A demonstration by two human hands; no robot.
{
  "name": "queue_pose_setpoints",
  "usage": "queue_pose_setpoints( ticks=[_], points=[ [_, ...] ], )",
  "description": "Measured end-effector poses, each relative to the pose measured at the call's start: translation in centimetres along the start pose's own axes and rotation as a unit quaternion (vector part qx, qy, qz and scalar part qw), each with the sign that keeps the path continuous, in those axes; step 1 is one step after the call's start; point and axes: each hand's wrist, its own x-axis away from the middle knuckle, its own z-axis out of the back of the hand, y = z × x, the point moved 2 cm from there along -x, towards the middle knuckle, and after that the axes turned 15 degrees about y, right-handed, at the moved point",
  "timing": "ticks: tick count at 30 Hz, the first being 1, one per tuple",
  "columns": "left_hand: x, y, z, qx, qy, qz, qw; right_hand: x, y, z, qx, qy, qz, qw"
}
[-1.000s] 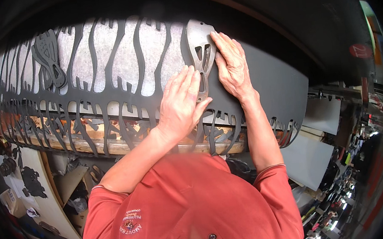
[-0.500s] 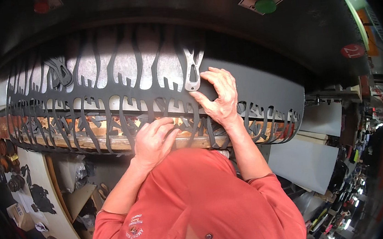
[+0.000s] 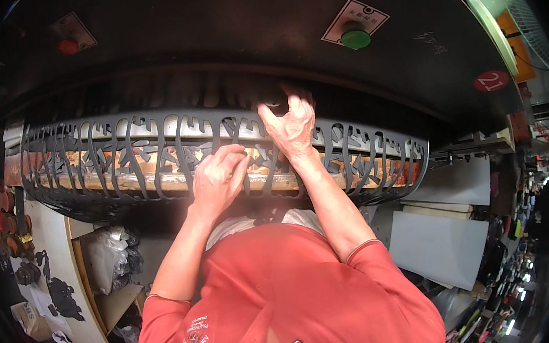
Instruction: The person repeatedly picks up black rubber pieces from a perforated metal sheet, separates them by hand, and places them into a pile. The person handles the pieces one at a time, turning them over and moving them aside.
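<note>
My right hand [image 3: 292,130] reaches up under the dark overhanging machine, thumb and forefinger around the near end of a metal cutting die [image 3: 273,104]. Shadow covers the die's far part and my fingertips. My left hand [image 3: 218,179] is lower and to the left, its fingers curled together over the front edge of the cut sheet. Whatever it may pinch is hidden. The dark grey sheet [image 3: 162,157] hangs over the front as a lattice of thin, wavy strips with cut-out gaps.
Above, the black machine front [image 3: 221,24] carries a green button [image 3: 355,39] and a red button [image 3: 68,47]. Dark offcuts lie behind the strips above a wooden edge [image 3: 150,187]. Shelves [image 3: 111,296] stand at lower left, pale boards [image 3: 437,245] at right.
My view has shifted, and the overhang covers more of the sheet. The die, plainly visible before, is mostly in shadow. My right hand reaches farther under; the left hand's fingers have drawn closer together.
</note>
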Motion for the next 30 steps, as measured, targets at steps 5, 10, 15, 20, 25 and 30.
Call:
queue_pose_setpoints(
  ticks=[5,10,15,20,25,30],
  points=[
    [-0.1,-0.1,0.1,-0.005,-0.005,0.002,1.0,-1.1,-1.2,4.3,-0.033,-0.057,-0.062,0.996],
    [-0.1,-0.4,0.0,-0.015,-0.002,-0.031,0.999,-9.3,-2.7,11.4,-0.169,0.048,-0.027,0.984],
    [0.0,-0.8,0.1,-0.009,0.001,-0.02,1.0,-10.9,-2.3,11.5,-0.129,0.034,0.082,0.988],
    [0.5,-0.8,0.1,-0.015,0.044,0.043,0.998,-1.5,0.1,14.4,-0.155,-0.058,-0.202,0.965],
    [0.5,-0.5,-0.1,-0.062,0.04,0.018,0.997,3.6,0.5,13.7,-0.079,-0.131,0.019,0.988],
    [0.7,-0.3,-0.4,-0.08,0.012,0.053,0.995,3.9,1.3,13.3,-0.07,-0.152,-0.002,0.986]
  ],
)
